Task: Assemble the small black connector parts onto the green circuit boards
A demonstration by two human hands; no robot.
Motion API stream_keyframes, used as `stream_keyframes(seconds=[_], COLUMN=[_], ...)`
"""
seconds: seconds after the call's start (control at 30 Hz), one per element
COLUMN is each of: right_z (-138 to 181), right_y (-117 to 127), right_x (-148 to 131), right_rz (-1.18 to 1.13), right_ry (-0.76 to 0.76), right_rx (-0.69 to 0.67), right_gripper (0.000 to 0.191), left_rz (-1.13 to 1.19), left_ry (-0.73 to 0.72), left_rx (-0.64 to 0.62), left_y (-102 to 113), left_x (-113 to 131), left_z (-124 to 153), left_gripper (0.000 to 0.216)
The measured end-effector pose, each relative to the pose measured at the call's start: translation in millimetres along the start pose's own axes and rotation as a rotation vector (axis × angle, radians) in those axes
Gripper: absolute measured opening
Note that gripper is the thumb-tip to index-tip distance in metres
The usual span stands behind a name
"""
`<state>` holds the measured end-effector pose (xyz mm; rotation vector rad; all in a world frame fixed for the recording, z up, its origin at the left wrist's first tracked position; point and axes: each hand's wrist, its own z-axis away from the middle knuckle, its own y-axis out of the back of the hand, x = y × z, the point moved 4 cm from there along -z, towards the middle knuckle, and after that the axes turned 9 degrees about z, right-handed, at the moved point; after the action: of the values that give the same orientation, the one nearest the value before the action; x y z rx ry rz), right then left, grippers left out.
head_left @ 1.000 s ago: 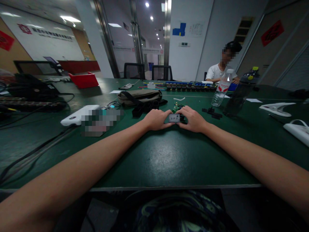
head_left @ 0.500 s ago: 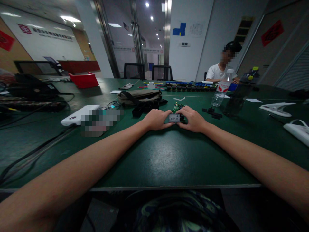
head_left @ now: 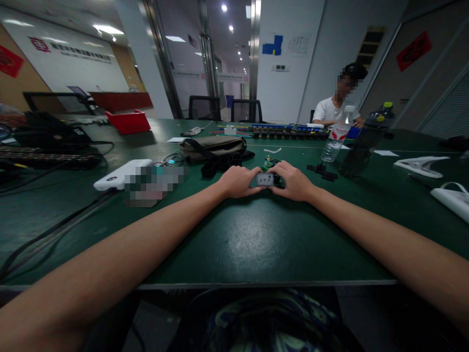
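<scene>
Between my two hands is a small grey rectangular block (head_left: 264,180) with a lettered front face, its light border facing me. My left hand (head_left: 239,181) pinches its left end, thumb low and index finger at the upper corner. At the right end my right hand (head_left: 292,181) grips it likewise, with the thumb underneath. Just behind the block lie green circuit boards (head_left: 270,163), partly hidden by my right fingers. Farther left, black plastic trays (head_left: 216,166) sit against an olive pouch (head_left: 212,146).
A white power bank (head_left: 122,174) with cables lies to the left. Black plastic pieces (head_left: 322,171), a clear water bottle (head_left: 334,139) and a large dark bottle (head_left: 362,146) stand right. A red bin (head_left: 129,122) is far left. Across the green table (head_left: 242,244) another person (head_left: 331,110) sits.
</scene>
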<state>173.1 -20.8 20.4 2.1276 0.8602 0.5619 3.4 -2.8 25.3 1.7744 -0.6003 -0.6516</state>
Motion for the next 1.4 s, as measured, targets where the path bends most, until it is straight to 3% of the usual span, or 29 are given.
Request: stream_keyframes(seconds=[0.63, 1.0, 1.4], right_z=[1.3, 6.0, 7.1], right_y=[-3.0, -10.0, -14.6], right_x=[-2.6, 3.9, 10.6], right_rz=[-0.011, -0.135, -0.125], right_ry=[0.024, -0.158, -0.283], right_rx=[0.019, 0.053, -0.031], right_gripper=[0.028, 0.045, 0.036], left_rz=[0.041, 0.142, 0.209], left_ry=[-0.016, 0.029, 0.096], left_rx=[-0.001, 0.023, 0.033], left_y=[0.3, -2.5, -10.1], left_x=[7.0, 6.3, -2.1], left_z=[1.1, 3.0, -0.5], left_gripper=[0.052, 0.045, 0.046])
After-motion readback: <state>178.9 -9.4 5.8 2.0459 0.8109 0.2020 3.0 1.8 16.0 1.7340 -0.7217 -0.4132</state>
